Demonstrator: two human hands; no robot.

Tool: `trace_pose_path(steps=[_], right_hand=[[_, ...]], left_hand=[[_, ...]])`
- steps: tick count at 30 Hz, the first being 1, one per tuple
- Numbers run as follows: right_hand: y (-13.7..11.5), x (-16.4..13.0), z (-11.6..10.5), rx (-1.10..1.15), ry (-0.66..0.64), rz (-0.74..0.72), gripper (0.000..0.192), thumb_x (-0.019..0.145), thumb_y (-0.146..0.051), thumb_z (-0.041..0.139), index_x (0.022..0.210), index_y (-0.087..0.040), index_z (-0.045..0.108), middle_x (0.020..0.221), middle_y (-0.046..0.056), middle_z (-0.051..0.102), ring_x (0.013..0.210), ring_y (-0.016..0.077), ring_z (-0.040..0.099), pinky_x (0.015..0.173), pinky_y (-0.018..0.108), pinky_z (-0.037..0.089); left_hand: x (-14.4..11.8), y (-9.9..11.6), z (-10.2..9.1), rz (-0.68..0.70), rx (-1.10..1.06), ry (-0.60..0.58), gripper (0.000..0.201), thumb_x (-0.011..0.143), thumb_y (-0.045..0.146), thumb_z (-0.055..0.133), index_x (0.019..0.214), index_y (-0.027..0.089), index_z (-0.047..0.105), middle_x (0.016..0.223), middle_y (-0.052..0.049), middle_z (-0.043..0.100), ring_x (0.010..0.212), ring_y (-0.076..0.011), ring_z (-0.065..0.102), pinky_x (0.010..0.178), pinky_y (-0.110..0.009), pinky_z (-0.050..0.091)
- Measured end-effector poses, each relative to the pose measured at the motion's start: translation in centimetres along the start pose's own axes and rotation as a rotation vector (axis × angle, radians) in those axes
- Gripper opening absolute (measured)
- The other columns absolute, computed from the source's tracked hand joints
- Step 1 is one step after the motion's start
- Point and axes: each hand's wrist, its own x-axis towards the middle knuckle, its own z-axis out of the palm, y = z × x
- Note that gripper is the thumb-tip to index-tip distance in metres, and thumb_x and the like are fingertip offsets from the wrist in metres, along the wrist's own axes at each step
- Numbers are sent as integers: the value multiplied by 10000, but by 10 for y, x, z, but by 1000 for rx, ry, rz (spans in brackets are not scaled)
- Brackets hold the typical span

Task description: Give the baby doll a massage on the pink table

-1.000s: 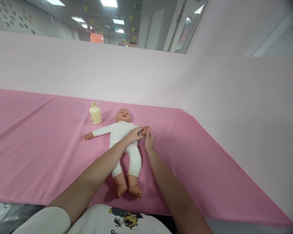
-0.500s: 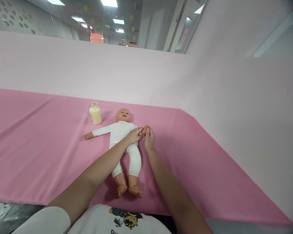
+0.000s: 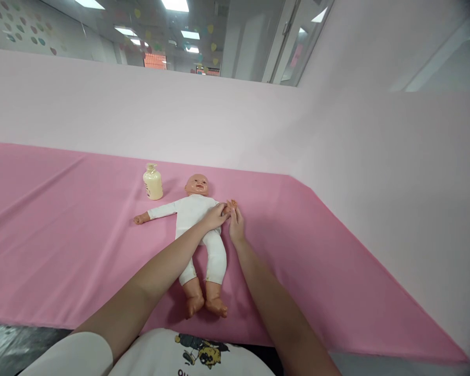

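Apparently both hands are busy at one small limb: the left hand (image 3: 214, 216) is closed around the wrist end of an arm of the doll (image 3: 190, 211), and the right hand (image 3: 237, 225) grasps the little hand beyond it, though the exact placing of the fingers is too small to make out. The doll lies on its back on the pink cover (image 3: 82, 230), head toward the pale wall (image 3: 149, 115), feet toward the wearer, its other arm stretched out to the side below the upright pump bottle (image 3: 153, 185). It looks light enough to shift with a careless tug. The white-clad trunk and upper limbs are probably soft and yielding, stuffed rather than solid, so an arm would flop and twist if pulled from its end alone; the shiny head, hands and feet look like smooth vinyl, firmer and perhaps slick. Nothing seems brittle, but the tiny fingers make poor handles. The wrist, just past the cuff, is the sensible hold for steadying, with a light pinch over the palm; for lifting the whole body, a palm under the head and another beneath the hips should serve best.
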Motion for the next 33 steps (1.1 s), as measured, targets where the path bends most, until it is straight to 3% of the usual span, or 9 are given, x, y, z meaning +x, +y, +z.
trace_pose_path(steps=[4,9,13,18,28,33], right_hand=[[3,0,0,-1,18,12,535,938,-540,363,1198,-167,646,1315,98,624,1273,200,544,1140,423,373],[5,0,0,-44,35,65,520,944,-517,343,1088,-157,690,1123,104,717,1074,224,662,1021,410,475],[1,-2,0,-49,7,50,499,939,-491,356,1039,-141,698,1061,111,730,1013,225,669,982,400,491],[-2,-3,1,-16,-18,26,454,944,-467,368,1106,-168,668,1120,84,710,1052,202,649,1003,386,479],[9,4,0,150,78,108,342,833,-456,570,1007,-175,654,1027,73,703,970,197,652,936,377,507],[10,5,-1,122,90,122,361,837,-481,553,998,-175,657,1011,73,691,966,198,637,918,372,507]], left_hand=[[-1,3,-1,-28,-47,24,160,846,279,562,950,158,557,950,-54,621,868,-176,558,851,-313,464],[0,3,-1,-62,-118,66,149,776,227,613,884,150,543,918,-43,611,883,-173,557,868,-312,459],[1,2,0,-78,-146,73,210,697,127,616,898,146,557,949,-36,619,911,-160,563,906,-301,456],[2,-1,3,-57,-123,88,218,689,114,594,902,143,556,955,-40,619,893,-156,560,909,-309,461],[0,-2,2,-141,-139,44,243,675,143,611,906,145,536,859,0,594,811,-141,543,777,-270,466],[-1,3,0,-66,-63,-3,190,653,117,627,811,152,528,811,9,573,761,-133,520,728,-256,455]])
